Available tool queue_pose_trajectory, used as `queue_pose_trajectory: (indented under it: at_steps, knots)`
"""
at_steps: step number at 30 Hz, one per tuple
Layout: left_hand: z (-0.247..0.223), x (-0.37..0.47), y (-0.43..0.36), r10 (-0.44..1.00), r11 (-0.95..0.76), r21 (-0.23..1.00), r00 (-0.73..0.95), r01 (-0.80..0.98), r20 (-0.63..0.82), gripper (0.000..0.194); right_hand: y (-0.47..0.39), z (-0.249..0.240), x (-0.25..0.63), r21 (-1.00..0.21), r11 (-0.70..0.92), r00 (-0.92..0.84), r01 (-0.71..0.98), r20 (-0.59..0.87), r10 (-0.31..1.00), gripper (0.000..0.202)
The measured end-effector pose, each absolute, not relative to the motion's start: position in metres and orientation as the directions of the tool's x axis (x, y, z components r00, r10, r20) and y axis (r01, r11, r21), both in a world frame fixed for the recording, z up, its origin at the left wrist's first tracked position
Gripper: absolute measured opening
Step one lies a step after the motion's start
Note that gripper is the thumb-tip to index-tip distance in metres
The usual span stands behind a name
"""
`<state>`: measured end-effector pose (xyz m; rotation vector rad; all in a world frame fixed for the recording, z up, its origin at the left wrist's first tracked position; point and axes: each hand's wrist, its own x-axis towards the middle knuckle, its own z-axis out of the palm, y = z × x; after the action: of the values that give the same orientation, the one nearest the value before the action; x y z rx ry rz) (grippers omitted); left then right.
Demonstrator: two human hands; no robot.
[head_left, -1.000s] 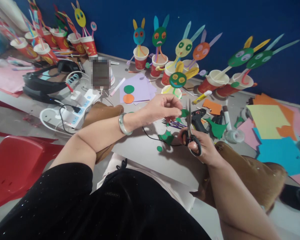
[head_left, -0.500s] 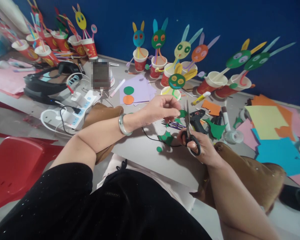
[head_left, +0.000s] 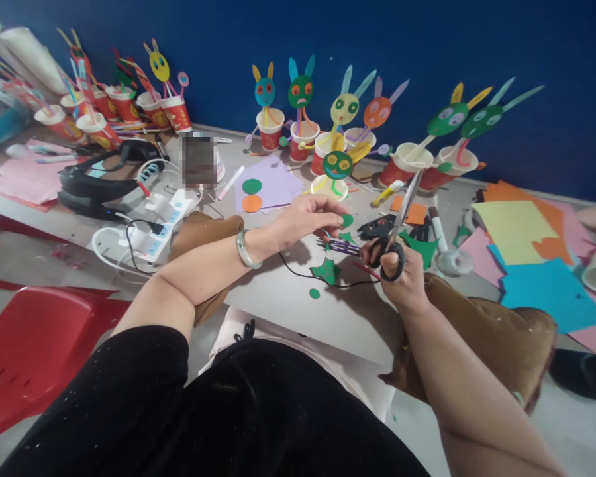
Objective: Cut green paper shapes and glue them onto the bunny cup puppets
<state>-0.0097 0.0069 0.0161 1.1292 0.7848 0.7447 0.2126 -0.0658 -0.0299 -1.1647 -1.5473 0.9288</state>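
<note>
My left hand, with a bangle at its wrist, is closed in a pinch above the table. A small green paper circle shows at its fingertips. My right hand grips black-handled scissors, their blades pointing up and away to the right, apart from the paper. Between and below the hands lie purple thread snips, a green paper scrap and another small green circle. A black glue gun rests beyond the scissors.
Red paper cups with paper rabbit figures line the blue wall. Coloured paper sheets lie right, near a tape roll. Lilac paper bears a green and an orange circle. Left are a power strip and a red chair.
My right hand has drawn the scissors to the right, away from my left hand. The small green circle at my left fingertips now shows more clearly. The view has shifted slightly.
</note>
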Motion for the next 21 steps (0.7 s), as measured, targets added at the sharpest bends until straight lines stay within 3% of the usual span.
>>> queue_pose_trajectory:
  at_steps: [8,13,16,21]
  knots:
    - [0.013,-0.007,0.010,0.813,0.355,0.933,0.514,-0.060,-0.276,0.011,-0.059,-0.042,0.219,-0.895,0.333,-0.014,0.298,0.345,0.939,0.065]
    - [0.014,-0.008,0.007,0.752,0.297,0.950,0.591,0.094,-0.293,0.015,-0.060,-0.041,0.217,-0.868,0.272,0.020,0.415,0.307,0.951,0.048]
    - [0.010,-0.009,0.005,0.632,0.197,0.956,0.717,0.217,-0.293,0.010,-0.057,-0.044,0.216,-0.838,0.235,0.056,0.492,0.300,0.952,0.040]
    - [0.000,-0.007,0.000,0.365,-0.027,0.913,0.855,0.406,-0.369,0.003,-0.051,-0.053,0.215,-0.764,0.319,0.056,0.562,0.419,0.906,0.051]
